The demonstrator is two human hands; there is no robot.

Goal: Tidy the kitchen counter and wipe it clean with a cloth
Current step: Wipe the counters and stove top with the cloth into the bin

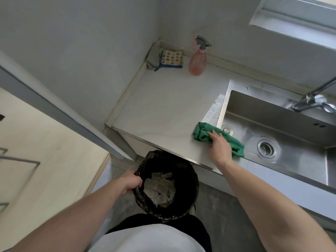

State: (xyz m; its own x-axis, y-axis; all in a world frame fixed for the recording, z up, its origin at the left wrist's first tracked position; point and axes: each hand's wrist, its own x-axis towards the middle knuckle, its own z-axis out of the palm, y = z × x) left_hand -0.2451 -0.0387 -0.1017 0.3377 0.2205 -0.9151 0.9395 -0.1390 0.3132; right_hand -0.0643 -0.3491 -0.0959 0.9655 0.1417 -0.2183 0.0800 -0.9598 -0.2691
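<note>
A crumpled green cloth [201,132] lies on the white counter [163,106] at the front edge, beside the sink. My right hand [219,149] presses flat on the cloth with straight fingers. Below the counter's front edge, my left hand [130,182] grips the rim of a black-lined bin [181,171], held just under the counter lip. Several pale paper scraps [160,188] lie inside the bin.
A pink spray bottle [197,60] stands at the back of the counter. A dotted cloth [171,58] lies in the back left corner. The steel sink [272,113] with a tap [312,101] is on the right. A white strip [214,108] lies along the sink's left rim.
</note>
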